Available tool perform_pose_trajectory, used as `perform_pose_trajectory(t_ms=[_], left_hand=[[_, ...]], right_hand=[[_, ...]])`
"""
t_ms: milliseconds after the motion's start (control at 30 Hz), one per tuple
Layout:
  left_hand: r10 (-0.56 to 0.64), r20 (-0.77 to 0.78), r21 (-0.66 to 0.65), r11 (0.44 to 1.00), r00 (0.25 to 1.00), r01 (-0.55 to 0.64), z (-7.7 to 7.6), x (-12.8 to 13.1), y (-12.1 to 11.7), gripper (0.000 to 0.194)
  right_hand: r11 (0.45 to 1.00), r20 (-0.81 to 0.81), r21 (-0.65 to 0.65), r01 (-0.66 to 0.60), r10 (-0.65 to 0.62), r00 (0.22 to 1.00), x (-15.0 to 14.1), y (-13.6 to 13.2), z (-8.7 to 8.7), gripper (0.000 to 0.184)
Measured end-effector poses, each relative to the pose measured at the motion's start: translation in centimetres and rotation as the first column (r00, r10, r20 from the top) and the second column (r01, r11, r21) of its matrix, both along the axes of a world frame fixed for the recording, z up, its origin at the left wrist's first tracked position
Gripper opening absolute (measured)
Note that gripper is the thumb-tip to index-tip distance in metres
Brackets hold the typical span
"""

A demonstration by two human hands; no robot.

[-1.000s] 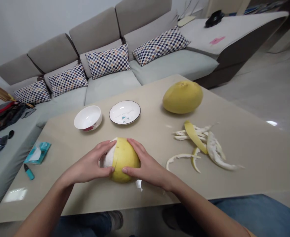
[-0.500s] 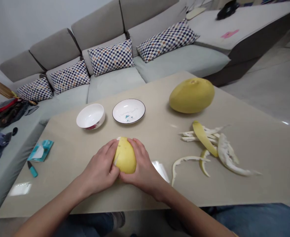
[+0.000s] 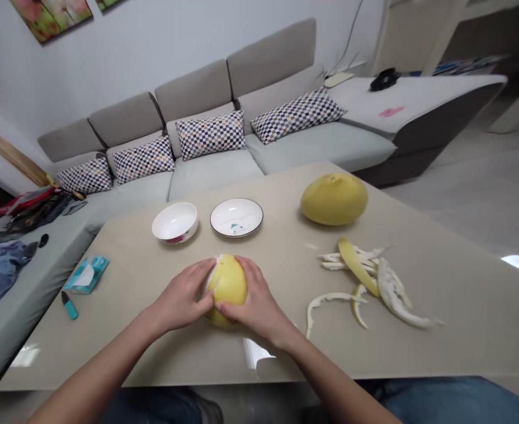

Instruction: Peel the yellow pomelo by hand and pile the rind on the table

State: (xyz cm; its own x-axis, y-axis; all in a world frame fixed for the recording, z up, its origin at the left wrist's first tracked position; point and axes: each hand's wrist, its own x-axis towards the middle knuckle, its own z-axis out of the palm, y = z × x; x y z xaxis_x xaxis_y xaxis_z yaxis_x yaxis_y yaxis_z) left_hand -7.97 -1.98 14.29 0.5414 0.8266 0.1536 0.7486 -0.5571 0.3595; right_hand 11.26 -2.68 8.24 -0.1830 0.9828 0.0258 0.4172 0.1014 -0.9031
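Fingers [image 3: 195, 281] around part-peeled pomelo [image 3: 230, 288]; table edge [image 3: 197, 383] near

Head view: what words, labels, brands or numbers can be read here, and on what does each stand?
No text is legible.
Tissue packet: teal print, too small to read.
Highlighter: no legible print.
White plate: small central markings, too blurred to read.
Pink slip: on the sofa, too small to read.
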Motion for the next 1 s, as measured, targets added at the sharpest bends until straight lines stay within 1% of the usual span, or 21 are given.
perform_pose_trajectory(t_ms=[100,167,267,400,567,667,767,900,1000], left_hand=[[0.032,0.006,-0.031,0.999,0.999,-0.032,0.5,-0.1,-0.5,0.055],[0.039,-0.009,-0.035,0.999,0.999,-0.039,0.6,0.2,-0.6,0.055],[0.040,-0.037,0.005,0.999,0.998,-0.040,0.4,0.9,-0.5,0.056],[0.057,-0.029,0.058,0.997,0.998,-0.055,-0.2,1.6,0.2,0.057],[0.080,0.016,0.082,0.993,0.997,-0.081,-0.8,1.1,1.3,0.057],[0.041,0.098,0.081,0.996,0.994,-0.049,-0.7,0.0,2.1,0.048],[-0.024,0.135,0.039,0.999,0.991,0.019,-0.1,-0.7,2.3,0.038],[-0.075,0.087,-0.059,0.995,0.993,0.080,0.8,-0.5,1.4,0.045],[-0.128,0.084,-0.089,0.987,0.988,0.135,0.8,-0.1,0.9,0.055]], right_hand=[[1.000,0.007,-0.001,-0.031,0.031,0.999,0.3,-0.2,0.0,0.103],[0.999,0.009,-0.006,-0.034,0.034,0.999,0.3,-0.4,-0.1,0.103],[1.000,-0.009,0.004,-0.020,0.020,1.000,0.3,-0.5,-0.3,0.102],[1.000,-0.035,0.004,0.011,-0.011,0.999,0.3,0.0,-0.4,0.100],[1.000,-0.049,-0.010,0.030,-0.030,0.998,0.2,0.4,-0.4,0.097],[1.000,-0.043,0.007,0.011,-0.011,0.999,0.4,-0.1,-0.5,0.098],[0.998,-0.054,0.039,-0.042,0.044,0.998,0.9,-0.5,-1.1,0.100],[0.996,-0.104,0.055,-0.072,0.078,0.992,1.9,-0.5,-2.6,0.104],[0.993,-0.107,0.045,-0.108,0.113,0.988,2.6,-0.4,-3.0,0.106]])
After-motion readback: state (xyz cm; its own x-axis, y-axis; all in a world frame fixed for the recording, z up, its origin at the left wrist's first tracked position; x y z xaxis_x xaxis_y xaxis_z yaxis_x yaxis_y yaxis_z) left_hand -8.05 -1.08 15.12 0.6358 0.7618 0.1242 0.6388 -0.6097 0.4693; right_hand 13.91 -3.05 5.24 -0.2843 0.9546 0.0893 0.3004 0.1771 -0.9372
